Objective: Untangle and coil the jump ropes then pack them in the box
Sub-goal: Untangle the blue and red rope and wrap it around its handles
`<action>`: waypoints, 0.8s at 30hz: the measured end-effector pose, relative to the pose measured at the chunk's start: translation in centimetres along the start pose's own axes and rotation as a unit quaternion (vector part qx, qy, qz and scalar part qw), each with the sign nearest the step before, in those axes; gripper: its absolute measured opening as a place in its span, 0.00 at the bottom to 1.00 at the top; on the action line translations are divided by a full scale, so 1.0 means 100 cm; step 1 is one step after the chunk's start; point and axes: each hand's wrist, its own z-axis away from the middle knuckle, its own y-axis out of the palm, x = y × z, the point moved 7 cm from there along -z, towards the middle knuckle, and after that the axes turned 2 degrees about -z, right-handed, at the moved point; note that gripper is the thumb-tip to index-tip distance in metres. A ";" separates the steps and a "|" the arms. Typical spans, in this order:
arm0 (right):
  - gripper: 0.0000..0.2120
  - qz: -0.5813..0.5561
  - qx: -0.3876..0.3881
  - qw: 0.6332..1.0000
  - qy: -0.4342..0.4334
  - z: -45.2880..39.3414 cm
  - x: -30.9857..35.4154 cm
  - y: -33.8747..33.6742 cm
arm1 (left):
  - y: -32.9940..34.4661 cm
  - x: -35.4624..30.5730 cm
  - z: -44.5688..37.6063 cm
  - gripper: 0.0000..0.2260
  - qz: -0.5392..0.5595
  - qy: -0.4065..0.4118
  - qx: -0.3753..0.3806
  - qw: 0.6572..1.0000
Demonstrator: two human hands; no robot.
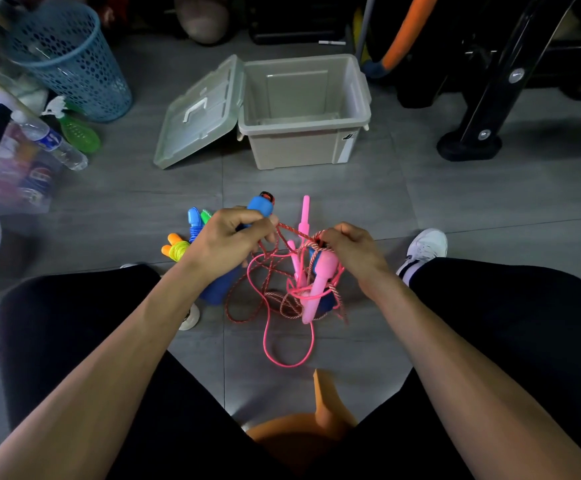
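My left hand (pixel 228 237) grips a blue jump rope handle (pixel 260 204) whose red braided rope (pixel 287 233) runs across to my right hand (pixel 349 245). That hand pinches the red rope at a knot of tangled cords. Below hang pink handles (pixel 320 282) and a thin pink rope (pixel 282 344) that loops down to the floor. Coiled ropes with blue, green and orange handles (pixel 185 237) lie on the floor left of my left hand. The open grey box (pixel 303 128) stands beyond, its lid (pixel 199 112) leaning on its left side.
A blue mesh basket (pixel 71 60), a water bottle (pixel 52 142) and a green object (pixel 79 133) stand at the left. Black equipment legs (pixel 483 133) are at the right. I sit on an orange stool (pixel 303 431), my knees on both sides and a white shoe (pixel 424 247) to the right.
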 end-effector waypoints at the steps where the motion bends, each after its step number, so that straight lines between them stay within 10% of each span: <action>1: 0.12 0.007 0.015 1.000 0.002 0.000 0.000 0.002 | -0.001 0.000 0.000 0.14 -0.002 -0.001 -0.004 1.000; 24: 0.13 0.085 0.099 0.981 -0.141 0.027 0.026 0.029 | 0.029 0.017 -0.005 0.20 -0.093 -0.095 0.060 0.989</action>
